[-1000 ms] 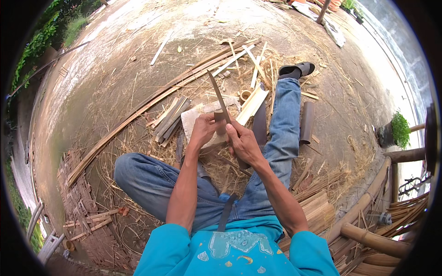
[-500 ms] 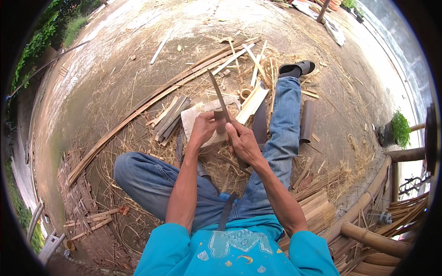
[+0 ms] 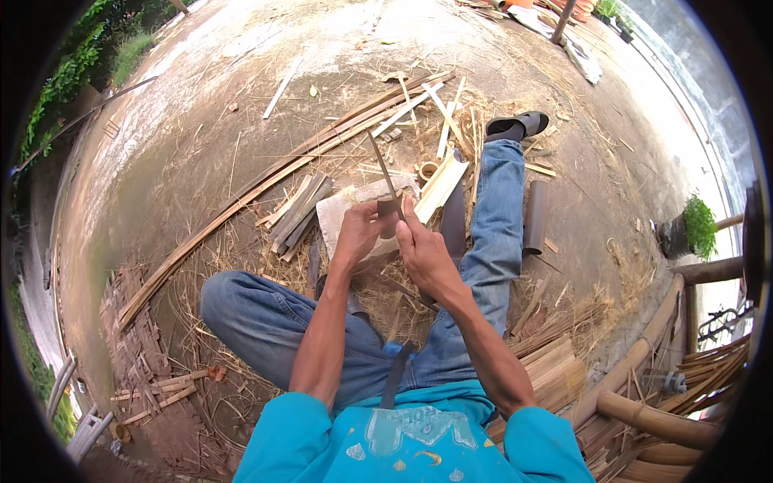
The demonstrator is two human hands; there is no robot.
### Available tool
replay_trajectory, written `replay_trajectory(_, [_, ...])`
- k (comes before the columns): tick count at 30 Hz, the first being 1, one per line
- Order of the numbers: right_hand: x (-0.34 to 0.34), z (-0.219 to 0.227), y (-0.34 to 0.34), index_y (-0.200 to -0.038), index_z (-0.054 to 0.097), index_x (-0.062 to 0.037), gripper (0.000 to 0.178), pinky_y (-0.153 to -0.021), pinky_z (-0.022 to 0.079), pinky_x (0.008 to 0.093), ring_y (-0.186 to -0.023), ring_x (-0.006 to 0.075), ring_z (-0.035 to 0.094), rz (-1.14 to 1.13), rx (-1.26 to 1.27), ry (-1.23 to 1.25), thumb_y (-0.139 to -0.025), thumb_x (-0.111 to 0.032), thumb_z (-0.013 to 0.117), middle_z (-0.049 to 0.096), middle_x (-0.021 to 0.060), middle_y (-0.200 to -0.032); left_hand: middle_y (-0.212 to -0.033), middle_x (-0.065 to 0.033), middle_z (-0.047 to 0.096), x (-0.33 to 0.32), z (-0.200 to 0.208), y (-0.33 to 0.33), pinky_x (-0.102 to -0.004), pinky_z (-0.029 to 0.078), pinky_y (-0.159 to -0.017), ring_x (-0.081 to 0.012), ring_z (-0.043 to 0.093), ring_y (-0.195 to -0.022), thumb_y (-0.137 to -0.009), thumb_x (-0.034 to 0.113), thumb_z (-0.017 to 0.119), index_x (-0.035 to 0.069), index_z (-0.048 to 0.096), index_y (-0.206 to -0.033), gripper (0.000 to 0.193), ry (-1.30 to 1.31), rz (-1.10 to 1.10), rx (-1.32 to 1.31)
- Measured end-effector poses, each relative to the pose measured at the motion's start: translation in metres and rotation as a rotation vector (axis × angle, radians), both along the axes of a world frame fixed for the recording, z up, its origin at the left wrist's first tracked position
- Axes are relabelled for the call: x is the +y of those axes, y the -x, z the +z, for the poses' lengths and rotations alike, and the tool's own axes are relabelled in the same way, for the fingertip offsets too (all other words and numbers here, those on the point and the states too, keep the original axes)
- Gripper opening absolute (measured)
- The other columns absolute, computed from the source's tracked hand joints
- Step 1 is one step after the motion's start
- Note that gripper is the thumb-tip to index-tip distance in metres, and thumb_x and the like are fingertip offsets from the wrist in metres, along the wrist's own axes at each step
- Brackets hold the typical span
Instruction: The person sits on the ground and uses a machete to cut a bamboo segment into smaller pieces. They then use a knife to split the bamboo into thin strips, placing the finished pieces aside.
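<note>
Between my legs, my left hand (image 3: 358, 233) pinches a short dark piece of bamboo (image 3: 388, 208). My right hand (image 3: 428, 256) is closed around a knife, and its long narrow blade (image 3: 378, 154) points away from me, up and slightly left. The blade lies against the bamboo piece, where both hands nearly meet. Part of the knife's handle is hidden by my right hand. Below the hands is a pale, flat slab or cloth (image 3: 332, 211). Just beyond it lie a split bamboo length (image 3: 441, 187) and a small bamboo ring (image 3: 427, 170).
Dark split pieces (image 3: 299, 211) are stacked left of the slab. Long bamboo strips (image 3: 233, 201) run across the ground, among scattered shavings. A dark bamboo tube (image 3: 535, 217) lies right of my outstretched leg. Bamboo poles (image 3: 656, 419) and a potted plant (image 3: 699, 227) stand at the right.
The blade and the bamboo piece have shifted slightly, with the blade tip now a little lower. My right hand has turned a little around the handle. Both hands keep their hold.
</note>
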State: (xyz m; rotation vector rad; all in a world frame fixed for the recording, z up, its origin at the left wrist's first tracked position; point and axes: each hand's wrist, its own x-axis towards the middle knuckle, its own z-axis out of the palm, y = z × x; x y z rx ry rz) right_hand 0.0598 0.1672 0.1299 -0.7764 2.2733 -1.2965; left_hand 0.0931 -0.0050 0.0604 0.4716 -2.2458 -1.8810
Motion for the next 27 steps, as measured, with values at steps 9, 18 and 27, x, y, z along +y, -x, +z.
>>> replay_trajectory(9, [0.003, 0.0, 0.013, -0.162, 0.027, -0.0062, 0.06, -0.071, 0.05, 0.046, -0.065, 0.0382, 0.063, 0.012, 0.026, -0.037, -0.108, -0.027, 0.044, 0.058, 0.0269, -0.069, -0.107, -0.0112, 0.079, -0.007, -0.053, 0.001, -0.0313, 0.055, -0.091, -0.0149, 0.073, -0.101, -0.089, 0.014, 0.078, 0.003, 0.077, -0.118, 0.032, 0.102, 0.132, -0.046])
replay_trajectory(18, [-0.01, -0.023, 0.036, -0.163, 0.026, -0.0127, 0.061, -0.075, 0.05, 0.0469, -0.072, 0.0427, 0.064, 0.048, 0.073, -0.021, -0.108, -0.027, 0.046, 0.065, 0.0281, -0.077, -0.129, -0.0293, 0.067, -0.027, -0.05, -0.016, -0.0414, 0.051, -0.105, -0.0383, 0.067, -0.121, -0.068, 0.027, 0.093, -0.003, 0.057, -0.143, 0.089, 0.547, 0.029, -0.264])
replay_trajectory(27, [0.013, -0.008, 0.025, -0.165, 0.022, -0.0148, 0.064, -0.063, 0.049, 0.0373, -0.059, 0.0196, 0.054, 0.017, 0.02, 0.027, -0.107, -0.023, 0.047, 0.056, 0.015, -0.065, -0.144, -0.0296, 0.056, -0.018, -0.003, -0.022, -0.0399, 0.043, -0.116, -0.0355, 0.054, -0.138, -0.07, 0.027, 0.094, -0.008, 0.051, -0.146, 0.094, 0.411, -0.058, -0.473])
